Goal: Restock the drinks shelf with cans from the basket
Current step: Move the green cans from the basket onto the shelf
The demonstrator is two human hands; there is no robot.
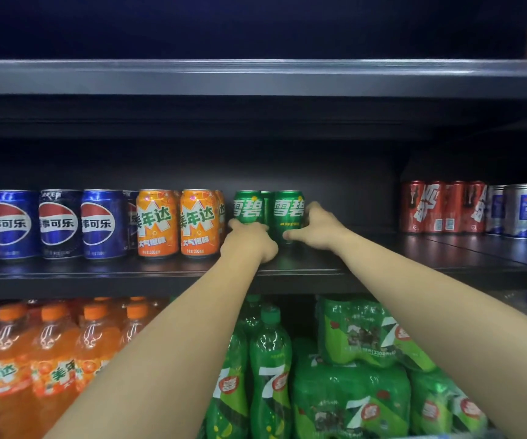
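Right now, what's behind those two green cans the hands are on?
A third green can shows in the gap between the left green can and the right green can. Only its top strip shows; anything further back is hidden by the cans and the hands.

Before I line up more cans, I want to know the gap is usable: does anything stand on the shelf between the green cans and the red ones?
Nothing visible does. The shelf lies bare from the right green can, held by the right hand, across to the red cans.
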